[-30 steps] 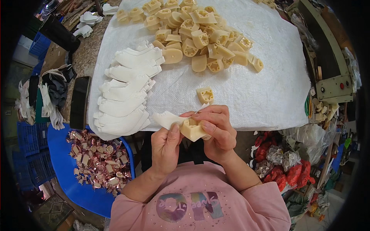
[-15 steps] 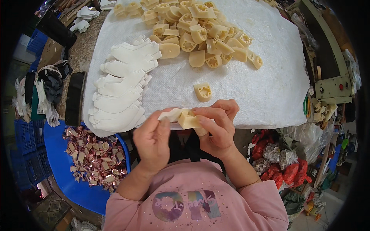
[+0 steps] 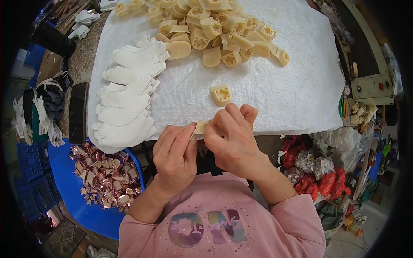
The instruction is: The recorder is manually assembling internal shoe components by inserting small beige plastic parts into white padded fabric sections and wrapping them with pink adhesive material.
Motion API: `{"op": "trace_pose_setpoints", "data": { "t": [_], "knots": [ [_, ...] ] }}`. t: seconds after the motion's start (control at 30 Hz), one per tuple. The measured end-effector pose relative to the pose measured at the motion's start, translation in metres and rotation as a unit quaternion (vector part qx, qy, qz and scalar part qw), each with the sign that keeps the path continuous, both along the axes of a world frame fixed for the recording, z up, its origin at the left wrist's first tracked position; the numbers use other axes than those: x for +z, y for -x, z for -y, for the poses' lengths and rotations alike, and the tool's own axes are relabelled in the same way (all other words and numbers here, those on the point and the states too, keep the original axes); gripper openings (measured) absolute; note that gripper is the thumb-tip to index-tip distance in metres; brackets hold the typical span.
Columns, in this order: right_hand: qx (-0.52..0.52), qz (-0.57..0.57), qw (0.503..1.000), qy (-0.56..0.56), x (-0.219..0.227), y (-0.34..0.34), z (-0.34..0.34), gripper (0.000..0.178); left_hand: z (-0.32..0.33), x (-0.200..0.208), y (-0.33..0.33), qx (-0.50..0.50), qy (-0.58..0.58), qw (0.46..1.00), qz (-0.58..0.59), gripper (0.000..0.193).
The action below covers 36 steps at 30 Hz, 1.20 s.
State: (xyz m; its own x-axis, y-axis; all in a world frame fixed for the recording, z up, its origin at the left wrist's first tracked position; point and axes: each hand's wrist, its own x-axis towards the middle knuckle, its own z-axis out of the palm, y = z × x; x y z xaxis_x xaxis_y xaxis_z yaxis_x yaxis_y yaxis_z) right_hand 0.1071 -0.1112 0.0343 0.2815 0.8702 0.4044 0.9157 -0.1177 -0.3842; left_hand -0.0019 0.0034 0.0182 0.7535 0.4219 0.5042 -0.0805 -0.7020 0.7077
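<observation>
Between my two hands, just off the table's near edge, is a cream plastic shoe heel (image 3: 201, 127), mostly covered by fingers. My right hand (image 3: 235, 144) is closed round its right side, knuckles up. My left hand (image 3: 175, 151) pinches at its left end, where only a thin pale edge of a white cover piece shows. Another cream heel lies alone on the table beyond my hands, its hollow end showing. To the left, white cover pieces (image 3: 124, 101) are fanned out in an overlapping row. A heap of cream heels (image 3: 211, 28) lies at the far side.
White woven sheeting (image 3: 292, 94) covers the table. A black phone (image 3: 78, 112) lies at its left. Below left stands a blue tub (image 3: 81, 210) of shiny pink heels (image 3: 109, 176). Bags of red and clear plastic (image 3: 320, 180) lie at the right, below a green machine frame (image 3: 372, 88).
My right hand has rolled over so its back faces up, and the heel has turned with it. The white piece, earlier stretched out from the heel, is now mostly hidden by my fingers.
</observation>
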Motion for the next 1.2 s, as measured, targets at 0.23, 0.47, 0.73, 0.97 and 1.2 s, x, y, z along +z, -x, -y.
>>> {"op": "trace_pose_setpoints", "data": {
  "t": [0.23, 0.47, 0.73, 0.97, 1.2],
  "knots": [
    [0.012, -0.15, 0.983, -0.107, -0.017, -0.009, 0.002, 0.035, -0.009, -0.016, 0.005, -0.053, 0.231, 0.971, -0.002, 0.021],
    [0.057, -0.269, 0.957, -0.088, -0.025, -0.013, 0.009, 0.037, -0.004, -0.025, -0.006, -0.085, 0.201, 0.975, 0.026, 0.016],
    [0.102, -0.205, 0.973, -0.013, -0.015, -0.01, 0.009, 0.039, -0.005, -0.022, -0.011, -0.079, 0.054, 0.995, 0.008, 0.012],
    [0.057, -0.139, 0.977, -0.152, -0.021, -0.01, 0.007, 0.034, -0.009, -0.014, -0.006, -0.026, 0.04, 0.993, 0.108, 0.024],
    [0.046, -0.121, 0.987, -0.094, 0.0, -0.004, 0.004, 0.027, -0.021, -0.017, 0.001, -0.022, -0.027, 0.994, 0.102, 0.025]
  ]
}}
